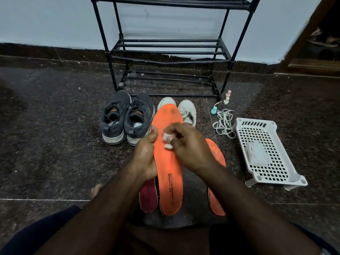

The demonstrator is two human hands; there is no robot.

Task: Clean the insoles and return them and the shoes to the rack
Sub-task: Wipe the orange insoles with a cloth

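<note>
Just beyond the left hand [145,155] stand the dark grey shoes [127,117], and beyond the right hand [189,146] the white shoes [185,110]; together they close the straight way to the rack [171,52]. The rack's shelves are open bars with free room between them. To the right of the right hand the floor [55,126] is crowded: a tangle of laces [223,122], small bottles [227,97] and a white basket [265,151] (a pale bundle lies in it). Under the right wrist lies a second orange insole [216,153]. Left of the left hand the floor is wide and free.
</note>
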